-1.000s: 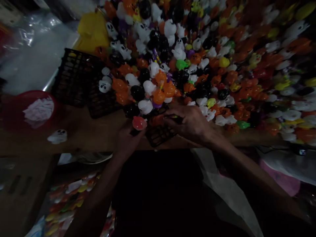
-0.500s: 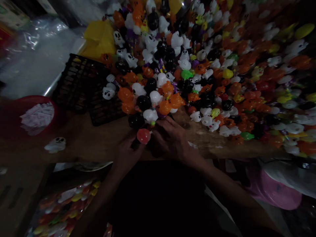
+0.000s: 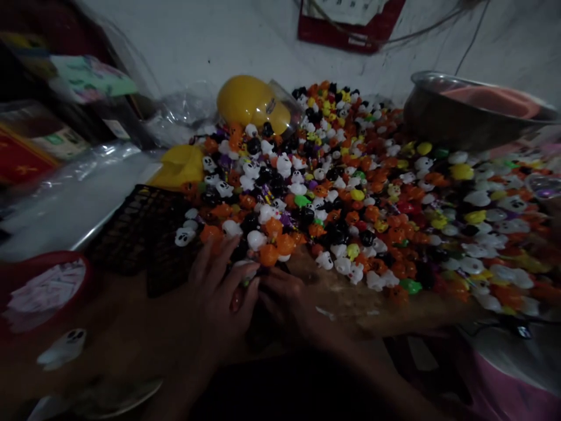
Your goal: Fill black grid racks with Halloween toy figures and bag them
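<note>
My left hand [image 3: 219,292] reaches over the near edge of a cluster of small plastic toys, its upper fingers spread toward an orange toy [image 3: 211,234]. Between its thumb and index finger a small shiny red toy [image 3: 235,300] partly shows. Touching the left thumb tip, my right hand [image 3: 284,295] has its fingers curled together; what they hold is hidden in shadow. Just beyond the fingers are a white toy [image 3: 256,240] and an orange pumpkin-like toy [image 3: 269,255]. Blur and dim light hide the finer detail.
A large heap of Halloween-style toys [image 3: 368,216] covers the wooden table [image 3: 350,313]. Black plastic baskets [image 3: 131,228] and a red bowl [image 3: 83,286] of paper slips lie left, near a ghost toy [image 3: 63,349]. Behind are a yellow cap [image 3: 245,99] and a metal basin [image 3: 464,123].
The view has tilted up, showing the wall and basin. My left hand has moved from beside the red toy to over it, fingers spreading across the cluster. The right hand stays close by.
</note>
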The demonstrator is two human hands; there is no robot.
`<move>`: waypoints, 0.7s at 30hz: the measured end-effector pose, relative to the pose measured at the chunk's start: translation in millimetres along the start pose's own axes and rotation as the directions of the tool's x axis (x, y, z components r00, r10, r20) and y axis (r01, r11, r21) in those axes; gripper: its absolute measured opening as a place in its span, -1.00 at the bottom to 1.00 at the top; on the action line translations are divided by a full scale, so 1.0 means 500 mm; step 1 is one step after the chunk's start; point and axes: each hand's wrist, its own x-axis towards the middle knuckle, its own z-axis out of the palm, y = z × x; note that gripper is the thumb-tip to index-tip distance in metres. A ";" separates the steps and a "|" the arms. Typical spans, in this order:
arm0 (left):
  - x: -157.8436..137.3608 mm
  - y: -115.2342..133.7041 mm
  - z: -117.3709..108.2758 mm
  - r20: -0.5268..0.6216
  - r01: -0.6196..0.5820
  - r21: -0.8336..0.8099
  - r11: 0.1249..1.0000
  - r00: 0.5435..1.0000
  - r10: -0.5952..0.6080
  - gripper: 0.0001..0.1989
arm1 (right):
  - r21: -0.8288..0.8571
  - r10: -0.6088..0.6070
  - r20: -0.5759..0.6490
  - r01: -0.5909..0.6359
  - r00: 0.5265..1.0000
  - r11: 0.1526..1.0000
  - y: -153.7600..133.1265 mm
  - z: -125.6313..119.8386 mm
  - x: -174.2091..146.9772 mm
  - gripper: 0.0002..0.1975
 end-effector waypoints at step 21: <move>-0.006 -0.004 0.009 0.093 -0.018 0.012 1.000 0.996 0.017 -0.84 | -0.486 0.571 -0.283 -0.628 0.771 0.608 0.174 -0.127 0.375 -0.65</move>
